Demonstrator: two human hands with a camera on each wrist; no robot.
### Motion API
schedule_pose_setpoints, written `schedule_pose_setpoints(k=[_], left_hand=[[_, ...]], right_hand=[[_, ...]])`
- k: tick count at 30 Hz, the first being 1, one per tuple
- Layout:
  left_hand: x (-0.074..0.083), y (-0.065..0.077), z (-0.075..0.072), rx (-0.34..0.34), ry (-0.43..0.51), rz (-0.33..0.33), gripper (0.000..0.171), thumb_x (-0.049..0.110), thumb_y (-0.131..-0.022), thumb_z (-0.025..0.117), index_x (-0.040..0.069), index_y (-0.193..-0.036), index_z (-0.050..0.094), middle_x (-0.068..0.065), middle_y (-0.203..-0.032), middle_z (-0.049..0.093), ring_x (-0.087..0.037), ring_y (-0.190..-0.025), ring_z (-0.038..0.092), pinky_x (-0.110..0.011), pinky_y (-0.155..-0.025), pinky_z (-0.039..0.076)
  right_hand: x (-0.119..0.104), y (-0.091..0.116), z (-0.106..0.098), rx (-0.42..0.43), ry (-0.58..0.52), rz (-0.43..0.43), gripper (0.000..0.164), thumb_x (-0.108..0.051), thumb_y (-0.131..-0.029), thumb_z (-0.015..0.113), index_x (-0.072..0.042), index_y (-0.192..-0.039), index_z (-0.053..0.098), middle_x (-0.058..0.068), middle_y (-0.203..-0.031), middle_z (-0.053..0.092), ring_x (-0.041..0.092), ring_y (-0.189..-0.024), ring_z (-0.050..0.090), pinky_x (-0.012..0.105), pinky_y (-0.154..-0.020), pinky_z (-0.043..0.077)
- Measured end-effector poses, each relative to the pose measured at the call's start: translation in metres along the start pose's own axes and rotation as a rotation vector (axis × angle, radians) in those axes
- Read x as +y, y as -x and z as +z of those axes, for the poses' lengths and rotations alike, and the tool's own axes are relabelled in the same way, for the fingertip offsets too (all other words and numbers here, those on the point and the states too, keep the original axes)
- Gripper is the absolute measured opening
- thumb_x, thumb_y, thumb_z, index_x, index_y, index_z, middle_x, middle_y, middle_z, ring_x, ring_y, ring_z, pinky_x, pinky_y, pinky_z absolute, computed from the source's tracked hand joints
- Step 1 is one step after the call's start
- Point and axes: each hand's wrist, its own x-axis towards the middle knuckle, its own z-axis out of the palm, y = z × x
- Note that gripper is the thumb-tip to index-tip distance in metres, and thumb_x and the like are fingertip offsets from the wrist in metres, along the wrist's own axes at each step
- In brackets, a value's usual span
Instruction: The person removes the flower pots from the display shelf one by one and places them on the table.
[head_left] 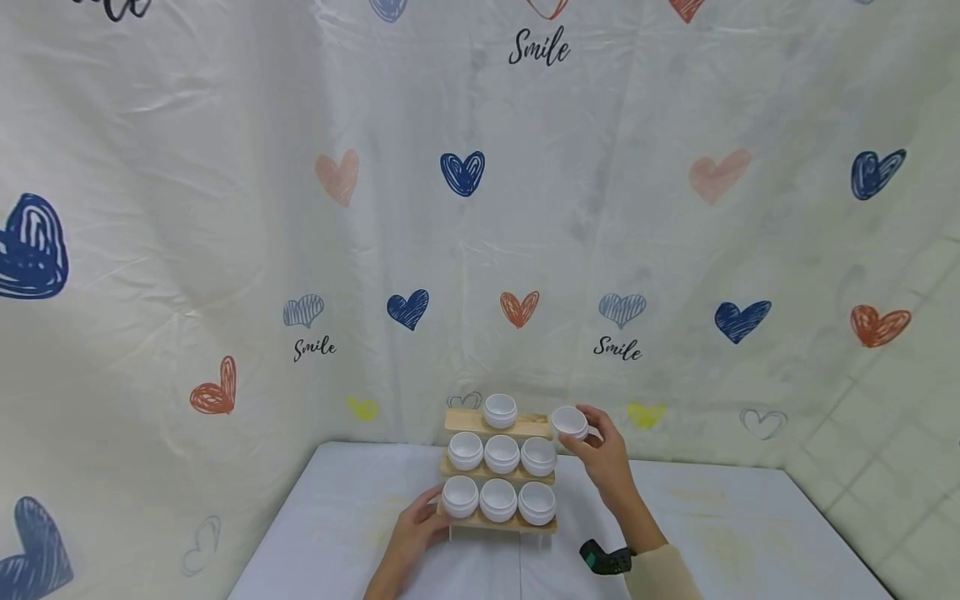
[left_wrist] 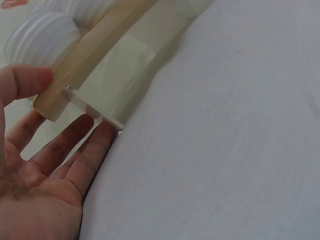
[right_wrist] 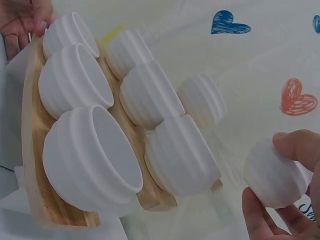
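A three-tier wooden stand (head_left: 495,523) bears small white ribbed cups on its steps. The front step has three, among them a front-right cup (right_wrist: 82,160); the middle step has three, including a middle-row cup (head_left: 502,453). One top-step cup (head_left: 500,411) sits midway along the back board. My right hand (head_left: 603,454) pinches another white cup (head_left: 569,423) between thumb and fingers, held beside the right end of the top step. At the lower left corner, my left hand (head_left: 416,527) grips the stand, thumb on the front board (left_wrist: 55,95) and fingers against its thin end support (left_wrist: 95,112).
The stand is on a table with a white cover (head_left: 360,492). Close behind hangs a pale curtain (head_left: 540,225) printed with hearts and lettering. A dark device (head_left: 604,558) is strapped at my right wrist, next to a beige sleeve (head_left: 662,575).
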Motion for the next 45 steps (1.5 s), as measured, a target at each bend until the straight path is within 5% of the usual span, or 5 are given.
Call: schedule_pose_setpoints(k=[32, 45], left_hand=[[0.001, -0.001, 0.0, -0.011, -0.008, 0.025, 0.063, 0.016, -0.095, 0.07, 0.005, -0.152, 0.046, -0.019, -0.129, 0.068, -0.02, -0.11, 0.07, -0.036, -0.094, 0.059], [-0.001, -0.001, 0.0, -0.004, -0.011, 0.028, 0.062, 0.017, -0.094, 0.071, 0.006, -0.151, 0.048, -0.018, -0.127, 0.069, -0.02, -0.109, 0.07, -0.035, -0.093, 0.06]], right_hand=[[0.037, 0.016, -0.022, 0.047, 0.046, 0.071, 0.068, -0.015, -0.092, 0.076, -0.009, -0.149, 0.039, 0.016, -0.145, 0.047, 0.027, -0.118, 0.058, 0.017, -0.086, 0.052], [0.058, 0.02, -0.025, 0.046, 0.028, 0.119, 0.069, -0.012, -0.089, 0.078, -0.007, -0.147, 0.041, 0.018, -0.143, 0.048, 0.019, -0.106, 0.059, 0.018, -0.08, 0.053]])
